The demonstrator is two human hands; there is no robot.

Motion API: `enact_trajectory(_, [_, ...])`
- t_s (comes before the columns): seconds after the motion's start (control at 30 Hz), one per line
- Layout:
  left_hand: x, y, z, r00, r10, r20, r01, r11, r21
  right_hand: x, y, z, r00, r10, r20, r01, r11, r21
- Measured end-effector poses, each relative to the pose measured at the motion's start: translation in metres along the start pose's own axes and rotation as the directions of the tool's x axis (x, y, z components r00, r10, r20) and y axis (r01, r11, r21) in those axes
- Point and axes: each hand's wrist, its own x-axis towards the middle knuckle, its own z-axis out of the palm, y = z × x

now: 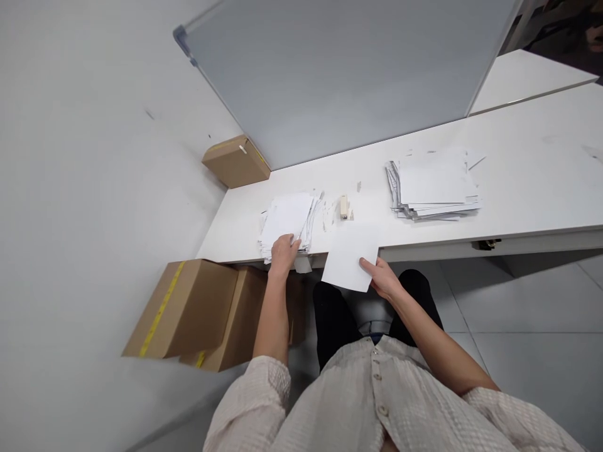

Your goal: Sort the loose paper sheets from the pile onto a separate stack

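My right hand (384, 277) pinches a white sheet of paper (349, 260) by its right side, thumb on top. The sheet reaches over the front edge of the white table (518, 182), partly above my lap. At the left, my left hand (284, 252) has its fingers curled on the near edge of an uneven paper stack (288, 213). How many sheets its fingers grip cannot be made out. A small beige stapler-like object (343, 207) lies between this stack and a larger paper stack (436, 179) to the right.
A grey-white board (348, 75) rises along the back of the table. One cardboard box (238, 162) stands at the table's far left corner. More cardboard boxes (188, 307) with yellow tape sit below, left of my legs. A black-and-brass fitting (487, 244) is on the front edge.
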Motion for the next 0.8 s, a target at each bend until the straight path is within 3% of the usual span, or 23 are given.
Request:
enact_trajectory(0.13, [0.004,-0.010,-0.002,0.997,-0.072,0.018,0.073,0.989,-0.131,0.001,0.001,0.000,1.000,-0.006,0.017,0.006,1.000,-0.012])
enact_trajectory(0.37, [0.009,-0.025,0.003,0.997,-0.075,-0.017,0.066,0.948,-0.312,0.000,0.000,0.001,1.000,0.007,0.013,-0.007,1.000,-0.020])
enact_trajectory(0.47, [0.008,-0.019,-0.003,0.988,-0.110,-0.109,0.071,0.947,-0.313,0.000,0.000,-0.001,1.000,0.026,0.009,-0.026,1.000,-0.008])
enact_trajectory(0.57, [-0.005,0.006,-0.013,0.935,-0.072,-0.347,-0.035,0.956,-0.292,0.000,-0.001,-0.003,0.999,0.039,0.013,-0.039,0.999,0.007])
enact_trajectory(0.63, [-0.020,0.032,-0.017,0.907,0.061,-0.417,-0.184,0.948,-0.261,0.000,-0.003,-0.003,0.999,0.041,0.011,-0.042,0.999,0.022])
enact_trajectory(0.8, [-0.066,0.097,0.002,0.850,0.448,-0.275,-0.502,0.848,-0.170,-0.002,-0.010,0.000,0.998,0.063,-0.016,-0.062,0.996,0.065])
